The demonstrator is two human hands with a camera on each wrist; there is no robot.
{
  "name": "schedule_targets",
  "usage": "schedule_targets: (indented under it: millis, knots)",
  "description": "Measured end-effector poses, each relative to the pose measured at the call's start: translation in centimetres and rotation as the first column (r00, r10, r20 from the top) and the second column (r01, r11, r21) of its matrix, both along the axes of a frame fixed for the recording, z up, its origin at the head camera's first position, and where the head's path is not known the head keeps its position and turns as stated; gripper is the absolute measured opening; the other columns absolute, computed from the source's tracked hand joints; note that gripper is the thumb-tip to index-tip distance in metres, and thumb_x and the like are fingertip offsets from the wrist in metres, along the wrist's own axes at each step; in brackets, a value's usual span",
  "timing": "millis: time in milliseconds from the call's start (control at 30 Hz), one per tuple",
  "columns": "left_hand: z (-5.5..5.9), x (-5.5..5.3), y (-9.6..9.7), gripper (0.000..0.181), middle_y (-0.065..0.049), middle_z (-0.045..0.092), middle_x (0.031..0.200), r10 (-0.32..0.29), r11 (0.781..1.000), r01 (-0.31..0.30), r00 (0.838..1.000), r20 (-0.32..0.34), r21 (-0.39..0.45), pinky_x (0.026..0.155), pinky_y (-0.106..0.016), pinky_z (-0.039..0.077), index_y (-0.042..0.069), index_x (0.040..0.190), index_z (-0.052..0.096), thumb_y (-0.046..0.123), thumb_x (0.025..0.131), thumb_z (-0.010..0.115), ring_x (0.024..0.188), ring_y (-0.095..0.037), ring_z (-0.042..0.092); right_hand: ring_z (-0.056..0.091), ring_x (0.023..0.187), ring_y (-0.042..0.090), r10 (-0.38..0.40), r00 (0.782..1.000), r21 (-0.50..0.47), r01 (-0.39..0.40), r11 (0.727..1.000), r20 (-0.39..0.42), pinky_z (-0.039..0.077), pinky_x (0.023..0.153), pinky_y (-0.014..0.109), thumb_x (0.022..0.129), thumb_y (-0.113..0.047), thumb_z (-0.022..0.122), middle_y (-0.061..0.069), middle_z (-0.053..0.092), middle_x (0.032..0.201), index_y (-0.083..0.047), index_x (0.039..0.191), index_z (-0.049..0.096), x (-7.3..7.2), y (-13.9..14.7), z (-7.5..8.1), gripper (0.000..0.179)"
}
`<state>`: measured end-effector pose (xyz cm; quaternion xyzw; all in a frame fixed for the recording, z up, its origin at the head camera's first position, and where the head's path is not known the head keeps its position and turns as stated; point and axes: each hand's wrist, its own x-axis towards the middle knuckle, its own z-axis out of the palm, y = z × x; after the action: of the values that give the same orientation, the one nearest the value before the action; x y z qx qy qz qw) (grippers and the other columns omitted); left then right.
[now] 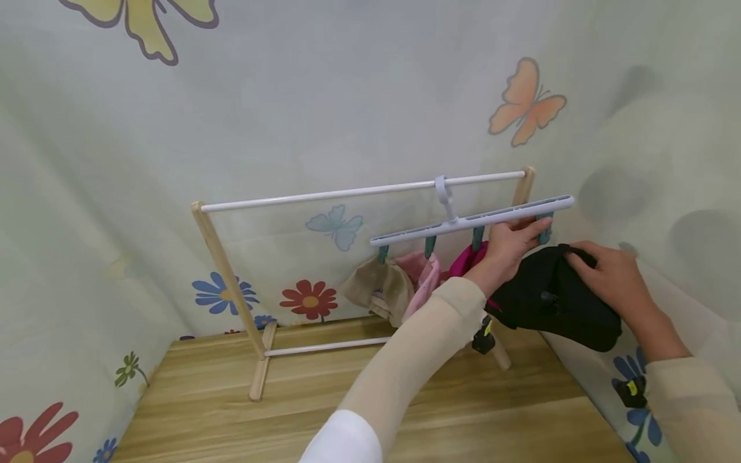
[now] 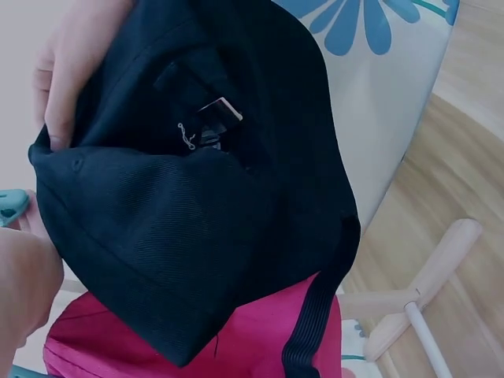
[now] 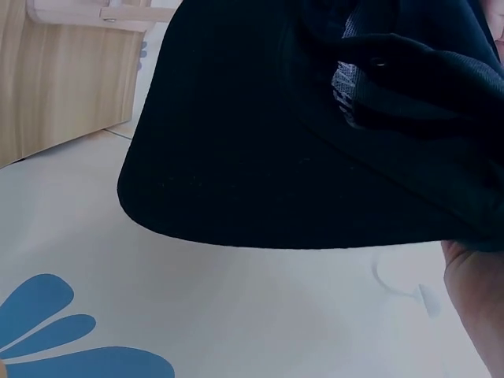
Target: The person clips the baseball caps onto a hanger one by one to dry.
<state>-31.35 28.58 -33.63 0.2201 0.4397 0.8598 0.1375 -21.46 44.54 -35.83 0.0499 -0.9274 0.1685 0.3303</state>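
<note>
A black cap hangs tilted from my right hand, whose thumb and fingers pinch its upper edge; the left wrist view shows the cap's opening, and its brim fills the right wrist view. My left hand is raised under the right end of a pale blue hanger. Its fingers pinch the teal clip there. The cap's edge lies close by the clip; whether they touch is hidden. From other teal clips hang a beige cap, a pink cap and a magenta cap.
The hanger hooks over the white top bar of a wooden-legged rack. The rack stands on a wood-grain table. Walls printed with flowers and butterflies close in behind and on both sides, the right one near my right hand.
</note>
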Motion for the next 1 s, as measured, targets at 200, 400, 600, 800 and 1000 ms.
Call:
schedule_targets:
  millis: [200, 400, 600, 800, 1000]
  knots:
    - [-0.5, -0.3, -0.8, 0.021, -0.015, 0.074, 0.103, -0.101, 0.995, 0.101, 0.994, -0.028, 0.005, 0.093, -0.047, 0.057, -0.005, 0.117, 0.070, -0.002, 0.097, 0.064, 0.104, -0.040, 0.071, 0.066, 0.078, 0.048, 0.010, 1.000, 0.000, -0.010, 1.000, -0.019, 0.051, 0.067, 0.057, 0.099, -0.012, 0.063, 0.030, 0.072, 0.091, 0.003, 0.114, 0.069, 0.1, -0.8, -0.2, 0.022]
    - [-1.6, -0.8, -1.7, 0.024, -0.017, 0.073, 0.109, -0.151, 0.988, 0.149, 0.987, -0.060, -0.036, 0.094, -0.042, 0.056, -0.006, 0.123, 0.066, -0.002, 0.100, 0.058, 0.113, -0.041, 0.067, 0.067, 0.078, 0.047, 0.020, 0.999, 0.015, -0.020, 1.000, -0.028, 0.052, 0.069, 0.059, 0.097, -0.011, 0.064, 0.029, 0.072, 0.091, 0.004, 0.112, 0.070, 0.0, -1.9, -0.8, 0.021]
    - [-2.5, -0.9, -2.7, 0.024, -0.022, 0.073, 0.110, -0.108, 0.991, 0.100, 0.991, -0.085, -0.091, 0.092, -0.038, 0.058, -0.004, 0.122, 0.067, -0.001, 0.100, 0.060, 0.108, -0.035, 0.071, 0.068, 0.079, 0.046, 0.038, 0.999, 0.028, -0.038, 0.999, -0.019, 0.052, 0.072, 0.061, 0.096, -0.010, 0.067, 0.027, 0.073, 0.093, 0.003, 0.112, 0.071, -0.2, -2.6, -1.4, 0.021]
    - [-3.4, -1.1, -3.7, 0.025, -0.028, 0.071, 0.112, -0.085, 0.990, 0.073, 0.992, -0.092, -0.122, 0.093, -0.039, 0.057, -0.008, 0.122, 0.067, -0.002, 0.099, 0.060, 0.110, -0.040, 0.068, 0.069, 0.078, 0.044, 0.058, 0.998, 0.037, -0.057, 0.998, -0.038, 0.053, 0.071, 0.061, 0.093, -0.009, 0.069, 0.026, 0.074, 0.092, 0.004, 0.109, 0.072, -0.4, -3.8, -2.2, 0.021]
    - [-4.0, -1.5, -4.5, 0.026, -0.032, 0.068, 0.116, -0.095, 0.987, 0.077, 0.988, -0.123, -0.144, 0.096, -0.041, 0.056, -0.009, 0.124, 0.066, -0.001, 0.100, 0.060, 0.112, -0.041, 0.067, 0.070, 0.075, 0.041, 0.075, 0.994, 0.034, -0.073, 0.997, -0.083, 0.054, 0.069, 0.059, 0.090, -0.005, 0.071, 0.023, 0.075, 0.089, 0.003, 0.106, 0.074, -0.6, -4.8, -2.7, 0.018]
